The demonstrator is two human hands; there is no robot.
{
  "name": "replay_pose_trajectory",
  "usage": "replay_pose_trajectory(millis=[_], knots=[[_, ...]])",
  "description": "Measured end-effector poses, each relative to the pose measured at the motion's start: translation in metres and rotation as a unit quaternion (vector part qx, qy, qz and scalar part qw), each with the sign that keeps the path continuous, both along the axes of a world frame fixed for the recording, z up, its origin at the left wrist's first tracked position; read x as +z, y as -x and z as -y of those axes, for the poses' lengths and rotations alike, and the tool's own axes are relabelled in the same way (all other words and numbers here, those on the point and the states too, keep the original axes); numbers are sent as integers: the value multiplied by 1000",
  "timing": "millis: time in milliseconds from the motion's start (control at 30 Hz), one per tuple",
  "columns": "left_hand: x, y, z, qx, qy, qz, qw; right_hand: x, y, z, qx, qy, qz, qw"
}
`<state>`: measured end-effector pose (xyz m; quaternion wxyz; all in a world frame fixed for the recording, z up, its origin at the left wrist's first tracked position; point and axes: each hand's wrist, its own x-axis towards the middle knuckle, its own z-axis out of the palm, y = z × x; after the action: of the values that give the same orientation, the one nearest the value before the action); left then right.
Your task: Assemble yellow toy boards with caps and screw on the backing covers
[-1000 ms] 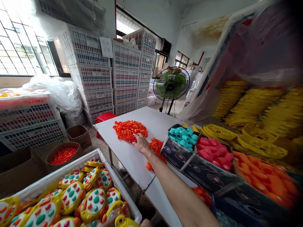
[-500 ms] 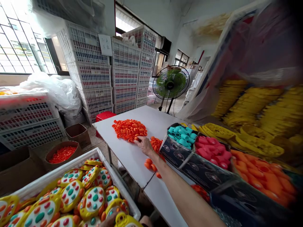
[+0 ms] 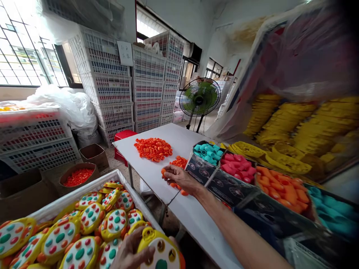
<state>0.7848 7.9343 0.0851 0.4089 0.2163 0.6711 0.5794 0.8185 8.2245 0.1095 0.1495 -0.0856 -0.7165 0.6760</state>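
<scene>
My left hand (image 3: 130,249) grips a yellow turtle toy (image 3: 147,244) by its edge at the bottom of the view. Its white shell shows a teal knob and open holes near the head, with an orange piece at one side. Above the white table (image 3: 148,181), my right hand (image 3: 181,178) pinches a small orange plastic piece (image 3: 163,172) between thumb and fingers. Close to that hand lie a small heap of orange parts (image 3: 179,161) and a few loose orange pieces (image 3: 183,192). Farther back is a larger orange heap (image 3: 153,148).
At lower left, a lined crate (image 3: 117,175) holds several turtle toys with coloured knobs. Boxes on the right contain teal (image 3: 208,152), pink (image 3: 238,167) and orange parts (image 3: 282,188). Behind the table stand a fan (image 3: 199,98) and stacked white crates (image 3: 112,87).
My right hand has drawn back from the large heap toward me with the orange piece. The turtle toy in my left hand has risen further into view.
</scene>
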Motion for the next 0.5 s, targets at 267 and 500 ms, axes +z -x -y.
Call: replay_pose_trajectory(millis=[267, 500], knots=[[-4, -11, -2, -24, -56, 55, 997, 12, -65, 77, 100, -70, 51, 991], [-5, -20, -6, -83, -89, 37, 992, 10, -99, 112, 73, -321, 13, 944]])
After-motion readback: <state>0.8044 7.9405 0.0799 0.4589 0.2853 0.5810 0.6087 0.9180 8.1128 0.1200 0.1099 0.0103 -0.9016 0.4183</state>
